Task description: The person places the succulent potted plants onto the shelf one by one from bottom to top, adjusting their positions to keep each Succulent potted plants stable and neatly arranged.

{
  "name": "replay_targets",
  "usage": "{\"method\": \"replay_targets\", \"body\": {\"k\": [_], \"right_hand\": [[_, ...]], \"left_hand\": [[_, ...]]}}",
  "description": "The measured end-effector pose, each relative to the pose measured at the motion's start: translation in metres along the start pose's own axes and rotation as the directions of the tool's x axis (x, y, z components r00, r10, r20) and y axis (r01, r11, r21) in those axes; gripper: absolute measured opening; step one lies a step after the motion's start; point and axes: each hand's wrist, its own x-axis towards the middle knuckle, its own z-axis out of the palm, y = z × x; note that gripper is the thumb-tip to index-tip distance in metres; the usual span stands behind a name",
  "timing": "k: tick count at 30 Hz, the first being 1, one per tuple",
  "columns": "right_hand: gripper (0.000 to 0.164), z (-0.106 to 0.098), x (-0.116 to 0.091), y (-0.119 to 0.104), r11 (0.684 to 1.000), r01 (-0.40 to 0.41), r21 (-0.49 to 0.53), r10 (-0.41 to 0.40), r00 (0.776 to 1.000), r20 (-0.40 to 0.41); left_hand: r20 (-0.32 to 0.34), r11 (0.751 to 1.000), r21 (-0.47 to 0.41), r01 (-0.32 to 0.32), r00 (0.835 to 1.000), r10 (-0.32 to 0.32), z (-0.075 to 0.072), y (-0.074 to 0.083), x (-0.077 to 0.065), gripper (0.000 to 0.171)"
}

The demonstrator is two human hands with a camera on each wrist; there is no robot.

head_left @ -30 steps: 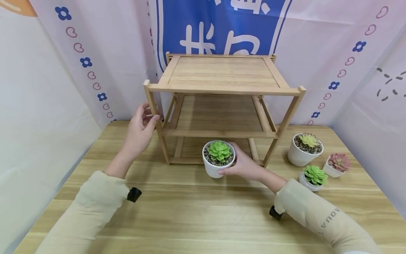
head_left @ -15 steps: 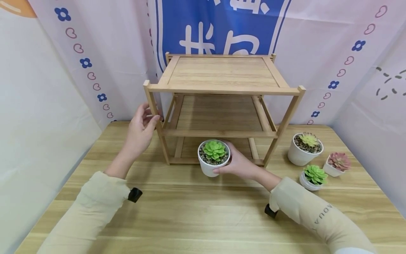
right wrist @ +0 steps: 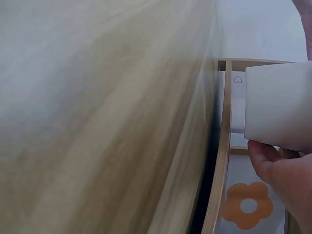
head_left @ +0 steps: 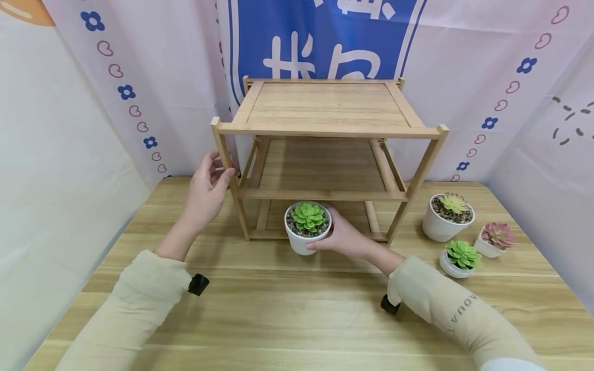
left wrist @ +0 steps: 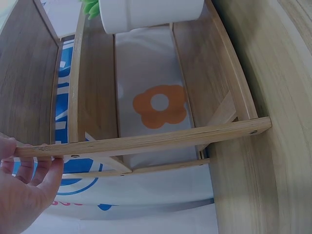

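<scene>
In the head view, my right hand grips the side of a white pot with a green succulent, holding it upright in front of the bottom level of a wooden shelf rack. The right wrist view has the pot's smooth wall with my thumb and fingers against it. My left hand holds the rack's left front post, thumb in front and fingers behind. The left wrist view shows those fingers round the post; the pot is cut off at the top there.
On the table at the right stand a larger white pot with a yellow-green succulent, a small pot with a green one and a small pot with a reddish one. A printed curtain hangs behind the rack.
My right hand has carried the potted succulent left and slightly toward the rack's bottom level. The left hand stays on the post.
</scene>
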Motion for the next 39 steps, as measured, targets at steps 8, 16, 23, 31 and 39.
{"method": "replay_targets", "body": {"k": [8,16,23,31,39], "right_hand": [[0.094,-0.001,0.005,0.003,0.999,0.017,-0.028,-0.017,1.000,0.003],[0.084,-0.001,0.011,0.002,0.999,0.033,0.008,-0.033,0.999,0.011],[0.085,-0.003,0.017,0.001,1.000,0.021,-0.023,-0.021,1.000,0.018],[0.085,-0.001,0.026,0.000,0.994,-0.037,-0.104,0.039,0.999,0.021],[0.081,-0.002,0.036,0.001,0.989,-0.106,-0.099,0.109,0.994,0.023]], "left_hand": [[0.004,1.000,0.000,0.008,1.000,-0.008,0.001,0.001,0.000,0.046],[0.007,1.000,-0.005,0.012,1.000,-0.012,0.001,0.002,0.000,0.046],[0.011,1.000,0.002,0.013,1.000,-0.013,0.002,0.002,0.000,0.046],[0.000,1.000,0.006,0.016,1.000,-0.016,0.001,0.002,0.000,0.045],[0.007,1.000,0.005,0.016,1.000,-0.016,0.000,0.002,0.000,0.045]]}}
